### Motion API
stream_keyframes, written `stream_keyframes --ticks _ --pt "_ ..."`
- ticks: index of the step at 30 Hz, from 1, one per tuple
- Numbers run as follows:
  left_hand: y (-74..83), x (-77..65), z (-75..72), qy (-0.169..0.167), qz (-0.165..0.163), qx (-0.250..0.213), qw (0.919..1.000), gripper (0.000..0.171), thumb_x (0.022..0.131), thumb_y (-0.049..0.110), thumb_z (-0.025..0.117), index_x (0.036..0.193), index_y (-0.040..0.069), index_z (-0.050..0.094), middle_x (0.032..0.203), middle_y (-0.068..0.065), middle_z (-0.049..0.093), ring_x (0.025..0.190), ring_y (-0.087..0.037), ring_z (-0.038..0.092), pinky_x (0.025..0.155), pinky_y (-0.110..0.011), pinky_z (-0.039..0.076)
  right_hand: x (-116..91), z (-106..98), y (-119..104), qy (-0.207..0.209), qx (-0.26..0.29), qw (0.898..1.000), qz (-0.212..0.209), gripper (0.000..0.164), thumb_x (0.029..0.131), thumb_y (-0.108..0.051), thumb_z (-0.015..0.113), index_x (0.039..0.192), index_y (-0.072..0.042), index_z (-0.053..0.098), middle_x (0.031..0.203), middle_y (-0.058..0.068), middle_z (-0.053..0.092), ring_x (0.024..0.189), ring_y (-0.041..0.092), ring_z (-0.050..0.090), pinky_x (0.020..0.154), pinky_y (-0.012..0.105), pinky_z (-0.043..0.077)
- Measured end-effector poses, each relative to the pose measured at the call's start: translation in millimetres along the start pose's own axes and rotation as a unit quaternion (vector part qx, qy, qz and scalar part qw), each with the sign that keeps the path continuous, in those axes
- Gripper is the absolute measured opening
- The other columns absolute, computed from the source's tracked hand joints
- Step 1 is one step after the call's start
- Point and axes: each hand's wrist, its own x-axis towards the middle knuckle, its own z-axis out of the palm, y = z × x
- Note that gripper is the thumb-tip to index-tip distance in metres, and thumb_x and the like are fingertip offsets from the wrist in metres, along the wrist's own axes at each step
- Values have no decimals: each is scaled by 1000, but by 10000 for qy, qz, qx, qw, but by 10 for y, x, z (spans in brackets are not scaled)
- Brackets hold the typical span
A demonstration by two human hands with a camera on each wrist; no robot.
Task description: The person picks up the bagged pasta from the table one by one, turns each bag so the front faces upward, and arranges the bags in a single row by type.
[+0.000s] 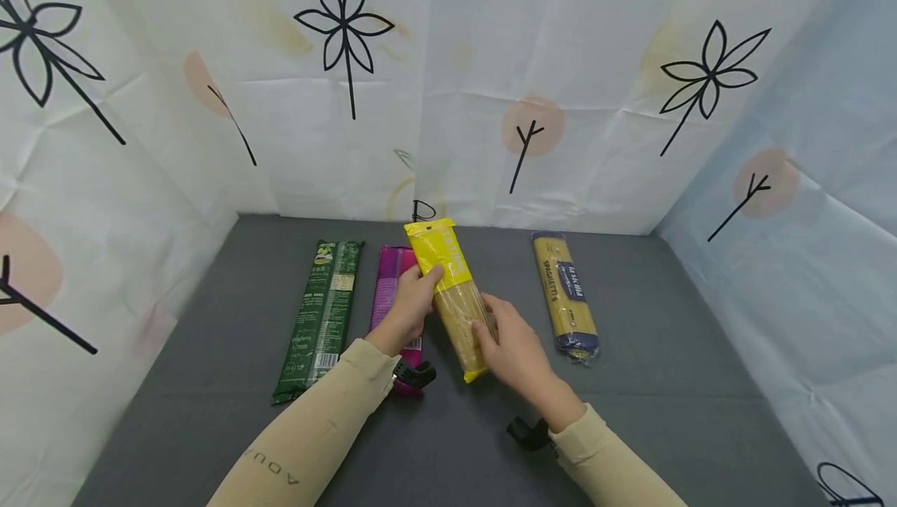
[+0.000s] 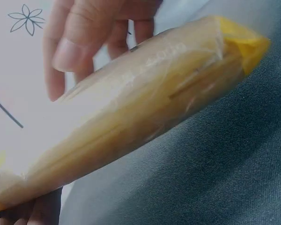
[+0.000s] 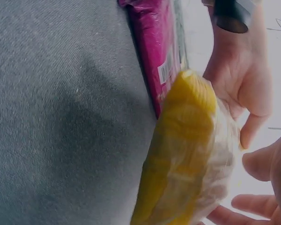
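Note:
A clear and yellow packet of spaghetti [image 1: 459,304] is tilted above the grey table, its top leaning left in the head view. My left hand [image 1: 412,301] grips its left edge near the yellow label, thumb on the front. Beside the lower right edge is my right hand [image 1: 515,347], its fingers reaching the edge with the thumb spread away from them. In the left wrist view the right thumb [image 2: 70,54] shows a gap to the packet. The right wrist view shows the packet's yellow end [image 3: 194,93] close up, with the right fingers [image 3: 255,205] partly behind it.
A green spaghetti packet [image 1: 318,320] lies at the left of the grey table [image 1: 666,413]. Next to it a purple packet [image 1: 385,297] is partly covered by my left arm. A blue-ended spaghetti packet [image 1: 566,297] lies at the right. Patterned white cloth [image 1: 462,47] encloses the table's back and sides.

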Motion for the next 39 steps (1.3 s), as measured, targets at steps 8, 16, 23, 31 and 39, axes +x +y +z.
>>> stream_keyframes --ticks 8,16,23,31,39 --pt "-24 -13 26 50 300 655 9974 38 101 31 52 126 2 52 112 -14 62 98 -24 61 89 -42 50 -4 -23 29 -1066 2382 9570 1268 58 102 -31 51 150 -9 28 127 14 57 104 26 62 78 42 53" --pt "-64 -34 59 -205 599 1357 9887 38 100 32 55 127 7 48 106 -12 61 87 -23 63 75 -38 55 1 46 129 -1124 3628 9085 1743 49 103 -23 49 147 -13 32 118 14 60 95 26 64 75 41 54" --pt "-117 -64 106 -835 845 1643 9792 49 95 25 63 136 11 40 118 -10 57 97 -23 62 80 -38 54 -5 79 153 -548 3742 9079 1806 48 104 -21 46 148 -12 30 118 19 57 92 28 63 70 42 55" --pt "-274 -110 227 -1228 1105 2216 9611 72 94 25 65 154 18 24 116 -14 57 89 -21 65 70 -36 56 46 139 314 154 3910 8995 1945 46 105 -23 44 147 -12 31 116 22 57 90 28 65 69 40 55" --pt "-478 -226 397 -1463 940 2507 9523 71 93 21 66 151 8 28 139 -14 46 98 -21 63 70 -32 56 155 133 565 521 3410 9136 2154 44 105 -23 41 147 -12 31 110 21 57 84 27 64 65 37 54"
